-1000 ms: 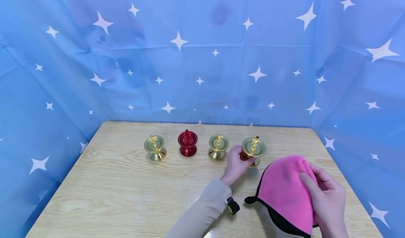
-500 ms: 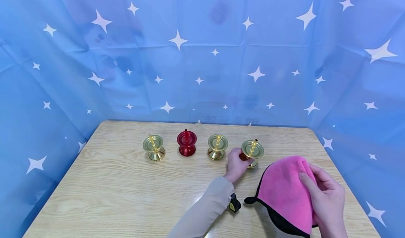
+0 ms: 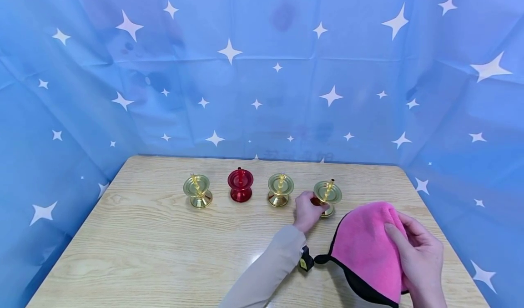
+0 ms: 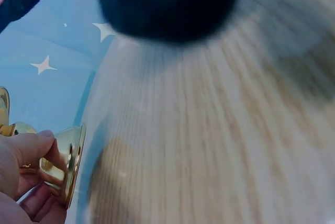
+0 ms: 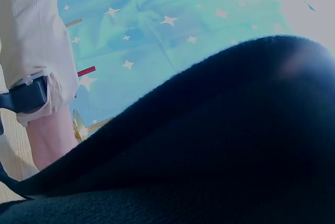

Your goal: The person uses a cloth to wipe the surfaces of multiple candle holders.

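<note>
My left hand (image 3: 307,212) grips the narrow stem of the rightmost gold candle holder (image 3: 328,192), a shallow dish on a flared foot with a thin upright stick in its middle. Thumb and fingers curl round the stem, and the shiny foot (image 4: 70,161) shows beyond them in the left wrist view. Whether the foot touches the table cannot be told. In my right hand (image 3: 421,255) a pink cloth (image 3: 366,244) with a black edge and black underside is pinched at its top and hangs down. Its dark side (image 5: 220,135) covers much of the right wrist view, hiding the right fingers there.
To the left of the held holder stand another gold candle holder (image 3: 280,187), a red one (image 3: 240,185) and a further gold one (image 3: 196,187), in a row on the wooden table (image 3: 155,249). A blue star-patterned curtain (image 3: 262,85) surrounds the table's back and sides.
My left forearm has shifted slightly to the right, while the hand keeps its grip on the candle holder. The right hand and cloth hold almost still; the head view has drifted a little.
</note>
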The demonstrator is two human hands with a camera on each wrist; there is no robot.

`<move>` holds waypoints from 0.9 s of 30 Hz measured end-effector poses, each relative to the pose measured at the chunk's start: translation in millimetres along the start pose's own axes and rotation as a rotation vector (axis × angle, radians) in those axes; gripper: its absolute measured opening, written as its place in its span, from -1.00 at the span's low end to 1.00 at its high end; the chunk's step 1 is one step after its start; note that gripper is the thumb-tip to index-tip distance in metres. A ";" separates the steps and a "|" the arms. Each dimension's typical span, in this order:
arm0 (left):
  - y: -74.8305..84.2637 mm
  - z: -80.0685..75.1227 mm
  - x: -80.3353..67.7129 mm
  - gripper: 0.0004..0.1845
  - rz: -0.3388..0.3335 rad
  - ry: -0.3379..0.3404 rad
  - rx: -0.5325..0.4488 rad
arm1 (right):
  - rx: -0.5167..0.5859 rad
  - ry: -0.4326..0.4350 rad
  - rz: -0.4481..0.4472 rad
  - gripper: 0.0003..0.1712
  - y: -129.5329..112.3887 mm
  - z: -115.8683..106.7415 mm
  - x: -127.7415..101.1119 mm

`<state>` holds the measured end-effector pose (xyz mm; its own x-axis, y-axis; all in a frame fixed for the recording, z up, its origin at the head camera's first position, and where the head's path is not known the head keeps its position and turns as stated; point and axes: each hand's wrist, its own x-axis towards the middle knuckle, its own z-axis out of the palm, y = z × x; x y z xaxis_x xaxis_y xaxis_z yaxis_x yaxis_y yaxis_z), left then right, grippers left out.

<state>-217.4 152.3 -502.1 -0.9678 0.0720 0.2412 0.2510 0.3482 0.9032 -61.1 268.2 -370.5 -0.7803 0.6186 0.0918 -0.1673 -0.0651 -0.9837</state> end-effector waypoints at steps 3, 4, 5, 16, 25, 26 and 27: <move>-1.4 1.6 1.5 -0.80 0.019 0.002 0.010 | 0.001 0.001 -0.005 -0.71 0.0 0.4 -0.3; -2.1 2.1 1.9 -0.80 0.026 0.004 0.015 | -0.002 0.001 -0.004 -0.71 0.0 0.5 -0.3; -2.6 2.5 2.2 -0.80 0.025 0.004 0.017 | -0.002 0.002 -0.003 -0.71 0.1 0.5 -0.3; -3.2 6.1 7.4 -0.79 -0.098 -0.016 0.091 | -0.026 0.014 0.009 -0.72 -0.1 0.7 0.8; -7.2 7.2 8.8 -0.76 -0.101 -0.019 0.084 | -0.025 0.018 0.014 -0.71 0.0 2.4 1.2; -7.6 7.3 8.4 -0.74 -0.100 -0.024 0.087 | -0.024 0.020 0.014 -0.71 0.3 2.6 1.2; -7.9 7.3 7.6 -0.71 -0.100 -0.032 0.089 | -0.024 0.022 0.015 -0.71 0.7 2.6 1.2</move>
<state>-226.9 156.9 -510.0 -0.9884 0.0624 0.1387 0.1520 0.4369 0.8866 -63.7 266.8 -370.6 -0.7691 0.6349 0.0738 -0.1411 -0.0559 -0.9884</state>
